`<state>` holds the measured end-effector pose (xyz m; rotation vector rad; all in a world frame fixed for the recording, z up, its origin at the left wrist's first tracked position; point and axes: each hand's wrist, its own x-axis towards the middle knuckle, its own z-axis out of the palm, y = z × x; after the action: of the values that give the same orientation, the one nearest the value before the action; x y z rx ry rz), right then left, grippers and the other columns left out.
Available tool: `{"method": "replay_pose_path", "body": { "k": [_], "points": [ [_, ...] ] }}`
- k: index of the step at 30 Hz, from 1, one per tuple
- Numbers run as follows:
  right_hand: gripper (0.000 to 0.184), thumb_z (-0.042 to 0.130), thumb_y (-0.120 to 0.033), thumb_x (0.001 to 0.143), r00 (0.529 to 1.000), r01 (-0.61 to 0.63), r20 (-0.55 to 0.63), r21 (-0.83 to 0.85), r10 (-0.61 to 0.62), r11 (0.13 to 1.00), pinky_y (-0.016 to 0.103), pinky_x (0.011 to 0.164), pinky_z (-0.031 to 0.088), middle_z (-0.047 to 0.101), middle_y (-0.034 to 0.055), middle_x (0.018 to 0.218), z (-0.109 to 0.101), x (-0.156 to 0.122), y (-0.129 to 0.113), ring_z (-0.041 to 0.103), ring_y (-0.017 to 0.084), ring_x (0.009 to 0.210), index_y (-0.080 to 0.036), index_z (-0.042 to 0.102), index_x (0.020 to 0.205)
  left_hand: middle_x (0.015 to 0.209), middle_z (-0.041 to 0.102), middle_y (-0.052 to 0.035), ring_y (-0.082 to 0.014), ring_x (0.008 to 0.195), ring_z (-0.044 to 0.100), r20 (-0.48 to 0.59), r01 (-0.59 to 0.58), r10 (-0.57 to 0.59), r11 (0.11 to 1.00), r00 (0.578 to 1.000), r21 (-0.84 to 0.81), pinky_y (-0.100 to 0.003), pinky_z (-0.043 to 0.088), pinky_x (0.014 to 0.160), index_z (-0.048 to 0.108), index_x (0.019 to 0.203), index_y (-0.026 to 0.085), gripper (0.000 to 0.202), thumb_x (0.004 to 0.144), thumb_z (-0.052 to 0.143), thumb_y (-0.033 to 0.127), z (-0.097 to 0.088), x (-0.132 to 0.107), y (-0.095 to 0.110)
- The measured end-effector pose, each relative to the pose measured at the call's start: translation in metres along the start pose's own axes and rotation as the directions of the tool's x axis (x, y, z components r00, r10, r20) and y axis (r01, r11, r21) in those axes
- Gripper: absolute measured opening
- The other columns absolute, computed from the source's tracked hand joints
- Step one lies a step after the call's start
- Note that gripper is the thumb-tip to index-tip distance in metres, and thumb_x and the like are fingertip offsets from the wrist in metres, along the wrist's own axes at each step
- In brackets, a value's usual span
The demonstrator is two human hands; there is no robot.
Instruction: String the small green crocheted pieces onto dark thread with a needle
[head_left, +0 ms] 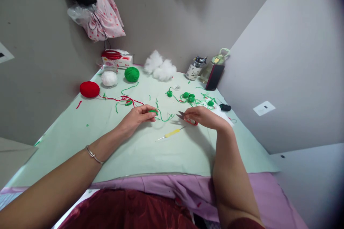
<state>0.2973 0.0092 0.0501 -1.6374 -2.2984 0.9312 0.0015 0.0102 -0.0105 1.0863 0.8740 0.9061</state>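
Note:
My left hand (143,114) pinches a small green crocheted piece (153,112), partly hidden by the fingers. A loose green yarn tail (164,118) trails from it to the right over the table. In my right hand (200,116) is a pair of scissors (190,120) with red handles, its blades parted and pointing left at the tail's end, a small gap apart. Below, between both hands, a yellow-handled crochet hook (172,133) lies on the table. Just left of my left hand, a small red and green piece (129,103) rests among red strands.
Red (89,89), white (109,78) and green yarn balls (131,74) sit at the left. White stuffing (160,67) lies at the back. Small green crocheted balls (189,96) and yarn scraps are spread right of centre. A pen cup (195,69), a bottle (212,68) and a phone (215,77) stand behind.

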Motion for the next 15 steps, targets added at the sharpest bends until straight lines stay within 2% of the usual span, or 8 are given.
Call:
{"method": "replay_pose_path", "body": {
  "k": [3,6,8,10,15],
  "points": [
    [0.032,0.048,-0.043,0.1,0.992,0.119,0.023,0.201,-0.126,0.972,0.027,0.061,0.042,0.062,0.0025,0.075,-0.003,-0.005,-0.011,0.055,0.014,0.065,-0.019,0.063,0.085,0.087,0.07,-0.0011,-0.0157,0.078,0.066,-0.025,-0.003,0.003,1.0,1.0,0.01,-0.035,0.051,0.088,0.074,0.093,0.018,0.034,0.069,0.087,0.039,0.0,0.0,0.0],
    [0.04,0.044,-0.052,0.102,0.973,0.203,0.044,0.315,-0.228,0.927,0.024,0.057,0.04,0.055,0.0003,0.074,0.008,-0.003,-0.029,0.05,0.012,0.064,-0.018,0.065,0.098,0.085,0.071,-0.0013,-0.0163,0.077,0.067,-0.033,0.001,0.0,1.0,0.999,0.02,-0.035,0.05,0.088,0.074,0.092,0.018,0.035,0.067,0.087,0.039,0.001,0.0,0.0],
    [0.041,0.047,-0.054,0.101,0.963,0.234,0.056,0.311,-0.264,0.921,0.024,0.058,0.038,0.055,0.0006,0.078,0.019,0.0,-0.04,0.047,0.012,0.066,-0.018,0.067,0.106,0.086,0.072,-0.0014,-0.0167,0.077,0.068,-0.033,0.0,0.002,0.999,0.999,0.036,-0.035,0.05,0.087,0.074,0.092,0.018,0.035,0.067,0.087,0.039,0.0,0.0,0.0],
    [0.039,0.053,-0.052,0.099,0.962,0.25,0.041,0.268,-0.27,0.931,0.024,0.06,0.036,0.055,0.0003,0.08,0.03,0.004,-0.048,0.044,0.011,0.068,-0.017,0.069,0.105,0.086,0.072,-0.0013,-0.017,0.077,0.068,-0.03,-0.008,0.01,0.999,1.0,0.049,-0.034,0.05,0.086,0.074,0.092,0.018,0.035,0.068,0.087,0.039,0.0,0.0,-0.001],
    [0.036,0.053,-0.047,0.099,0.978,0.208,-0.035,0.181,-0.205,0.961,0.026,0.062,0.032,0.054,-0.0013,0.075,0.045,0.011,-0.054,0.041,0.011,0.067,-0.017,0.071,0.1,0.087,0.072,-0.0018,-0.0172,0.078,0.069,-0.018,-0.018,0.019,0.999,1.0,0.05,-0.034,0.05,0.087,0.074,0.094,0.017,0.036,0.069,0.086,0.039,0.001,-0.001,-0.002]
  ]
}}
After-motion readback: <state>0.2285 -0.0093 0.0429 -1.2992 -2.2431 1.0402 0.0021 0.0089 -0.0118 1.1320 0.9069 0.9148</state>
